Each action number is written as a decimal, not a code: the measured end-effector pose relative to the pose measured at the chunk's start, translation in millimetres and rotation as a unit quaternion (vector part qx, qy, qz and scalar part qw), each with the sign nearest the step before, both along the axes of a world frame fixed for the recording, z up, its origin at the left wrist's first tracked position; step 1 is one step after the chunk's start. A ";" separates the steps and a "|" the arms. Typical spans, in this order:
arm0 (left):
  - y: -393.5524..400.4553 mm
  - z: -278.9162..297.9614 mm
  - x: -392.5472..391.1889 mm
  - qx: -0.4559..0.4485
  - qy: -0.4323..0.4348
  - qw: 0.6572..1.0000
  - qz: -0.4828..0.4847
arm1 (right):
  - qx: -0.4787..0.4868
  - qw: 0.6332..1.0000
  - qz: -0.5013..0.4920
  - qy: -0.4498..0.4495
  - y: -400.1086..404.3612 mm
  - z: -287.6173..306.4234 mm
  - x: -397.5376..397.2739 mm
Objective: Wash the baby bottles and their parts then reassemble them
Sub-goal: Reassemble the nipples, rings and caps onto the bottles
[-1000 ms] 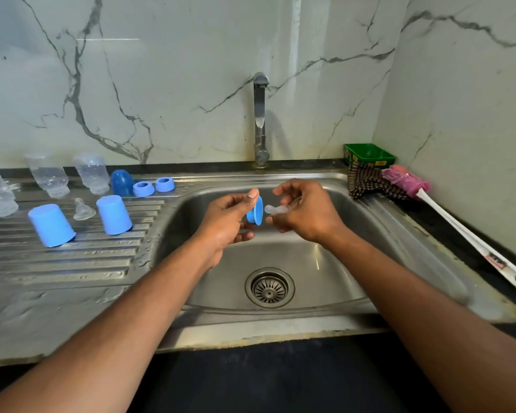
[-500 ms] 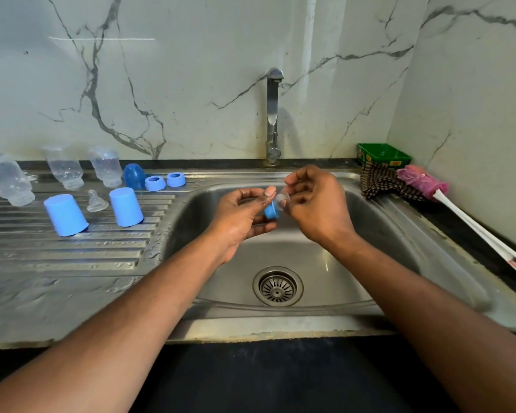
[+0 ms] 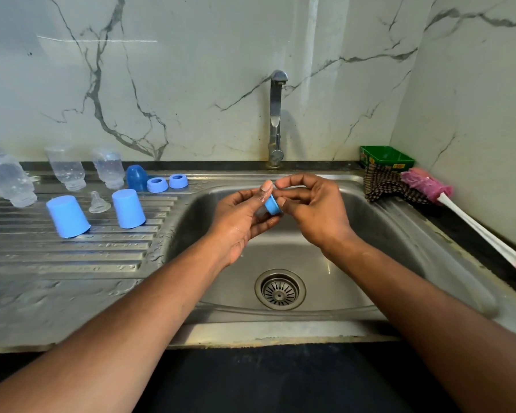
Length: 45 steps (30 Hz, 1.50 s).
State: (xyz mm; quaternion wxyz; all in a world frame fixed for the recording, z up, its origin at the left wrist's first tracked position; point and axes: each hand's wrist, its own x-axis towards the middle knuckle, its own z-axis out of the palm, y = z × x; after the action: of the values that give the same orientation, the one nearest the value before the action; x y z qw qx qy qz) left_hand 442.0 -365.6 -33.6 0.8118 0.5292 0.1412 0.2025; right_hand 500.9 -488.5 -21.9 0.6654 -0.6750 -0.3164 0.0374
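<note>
Over the sink [image 3: 399, 234] basin, the left hand [image 3: 242, 222] grips a blue collar ring [image 3: 273, 205]; the right hand [image 3: 313, 207], fingers curled, pinches at it. Bottles [image 3: 66, 168], caps [image 3: 127, 208] and two more rings [image 3: 157, 185] stand on the drainboard [image 3: 72, 257] toward its back edge. A pink brush [image 3: 426, 186] lies along the sink's right rim.

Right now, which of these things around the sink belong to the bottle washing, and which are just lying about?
Part of the job:
- blue ring, held in the left hand, right hand at it
- clear bottles
- blue caps
- loose teat
- two spare rings
- pink brush

Just lying about:
- green box
- checked cloth
</note>
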 end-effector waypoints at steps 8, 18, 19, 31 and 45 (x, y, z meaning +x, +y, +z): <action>0.2 1.4 -4.5 0.074 0.020 0.997 0.021 | -0.018 0.998 0.031 -0.041 -7.6 -4.5 12.3; 6.9 -3.8 -8.8 0.187 0.011 0.980 -0.071 | -0.023 0.998 0.058 0.022 -15.4 -2.0 21.7; 5.8 -3.5 -8.2 0.225 0.021 0.973 -0.055 | -0.023 0.998 0.060 0.027 -16.5 -1.0 21.2; 17.5 2.0 5.6 0.518 0.013 0.851 0.084 | -0.132 0.981 -0.079 -0.116 -6.5 9.0 6.5; 11.0 9.2 -5.1 0.303 0.034 0.952 -0.021 | -0.104 0.966 -0.114 -0.209 -7.4 5.5 -1.7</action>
State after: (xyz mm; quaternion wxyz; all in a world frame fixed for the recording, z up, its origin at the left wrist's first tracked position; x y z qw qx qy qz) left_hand 436.9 -354.6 -24.4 0.6123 0.7594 0.0896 0.2009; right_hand 499.2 -495.9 -16.5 0.5106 -0.7649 -0.3638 -0.1478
